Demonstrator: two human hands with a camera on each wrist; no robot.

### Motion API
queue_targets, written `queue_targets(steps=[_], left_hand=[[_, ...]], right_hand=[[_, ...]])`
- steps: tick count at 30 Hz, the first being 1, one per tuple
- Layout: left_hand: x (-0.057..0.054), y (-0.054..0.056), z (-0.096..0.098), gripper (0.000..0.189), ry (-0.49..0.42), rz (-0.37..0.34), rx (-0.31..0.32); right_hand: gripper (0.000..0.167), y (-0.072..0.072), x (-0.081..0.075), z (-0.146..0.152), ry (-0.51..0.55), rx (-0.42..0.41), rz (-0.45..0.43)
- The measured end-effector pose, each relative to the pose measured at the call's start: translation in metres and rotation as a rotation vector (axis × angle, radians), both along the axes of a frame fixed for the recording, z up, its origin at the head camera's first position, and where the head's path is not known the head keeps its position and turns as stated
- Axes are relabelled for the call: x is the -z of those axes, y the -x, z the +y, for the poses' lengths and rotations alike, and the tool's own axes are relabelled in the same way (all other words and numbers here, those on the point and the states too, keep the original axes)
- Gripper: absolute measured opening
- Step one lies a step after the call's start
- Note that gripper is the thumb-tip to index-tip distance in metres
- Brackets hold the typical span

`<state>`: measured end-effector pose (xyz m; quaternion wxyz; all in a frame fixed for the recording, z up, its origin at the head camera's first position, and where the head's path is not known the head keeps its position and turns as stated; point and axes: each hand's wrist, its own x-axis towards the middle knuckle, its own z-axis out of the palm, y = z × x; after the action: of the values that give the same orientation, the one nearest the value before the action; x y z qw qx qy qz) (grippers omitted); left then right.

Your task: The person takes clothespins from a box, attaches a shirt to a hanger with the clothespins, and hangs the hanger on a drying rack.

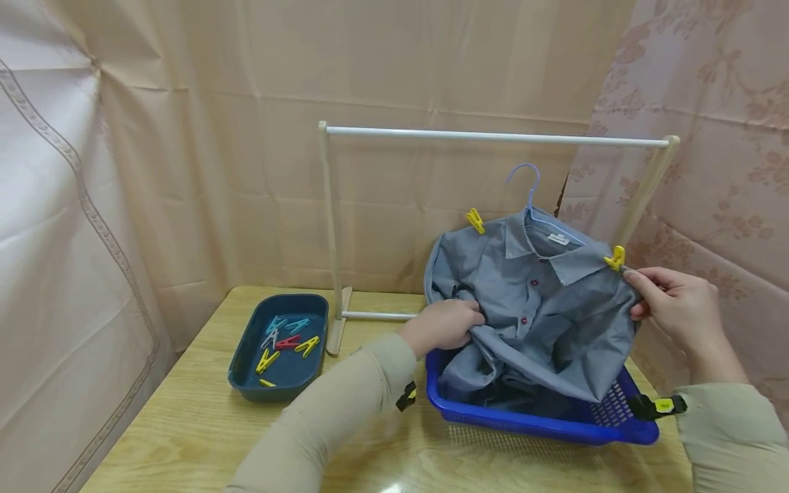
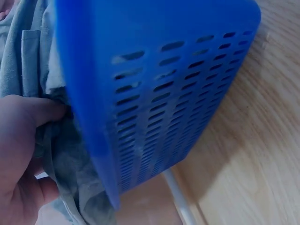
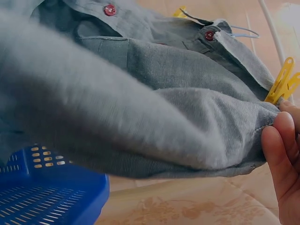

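Note:
A grey button-up shirt (image 1: 567, 329) hangs on a lilac hanger (image 1: 535, 185), its lower part bunched into the blue basket (image 1: 542, 428). One yellow clothespin (image 1: 474, 220) clips the left shoulder in view; a second yellow clothespin (image 1: 616, 259) sits on the right shoulder. Just beside that second clothespin, my right hand (image 1: 681, 311) pinches the shoulder cloth between thumb and fingers. My left hand (image 1: 445, 323) grips a fold of the shirt low on the left, over the basket's rim. In the left wrist view, the thumb (image 2: 44, 110) presses on the cloth.
Behind the basket stands a drying rack with a white top bar (image 1: 493, 135), higher than the hanger's hook. A dark teal tray (image 1: 240, 370) at the left holds several clothespins in mixed colours. All stand on a wooden table (image 1: 185, 438), with curtains (image 1: 259, 205) behind.

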<state>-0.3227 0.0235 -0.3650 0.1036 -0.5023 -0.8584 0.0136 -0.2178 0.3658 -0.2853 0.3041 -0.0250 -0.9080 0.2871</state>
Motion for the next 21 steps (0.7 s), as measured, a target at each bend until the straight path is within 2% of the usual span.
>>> queue_targets(steps=[6,17,21], left_hand=[[-0.008,0.003,-0.011,0.02,-0.094,0.0,0.033],[-0.028,0.002,-0.022,0.031,-0.184,-0.081,-0.036],[-0.035,0.002,-0.027,0.034,-0.231,-0.1,-0.037]], right_hand=[[0.041,-0.004,-0.001,-0.003,-0.015,0.019,0.009],[0.041,-0.007,-0.004,-0.001,-0.024,0.035,0.012],[0.043,-0.008,-0.005,-0.001,-0.028,0.038,0.005]])
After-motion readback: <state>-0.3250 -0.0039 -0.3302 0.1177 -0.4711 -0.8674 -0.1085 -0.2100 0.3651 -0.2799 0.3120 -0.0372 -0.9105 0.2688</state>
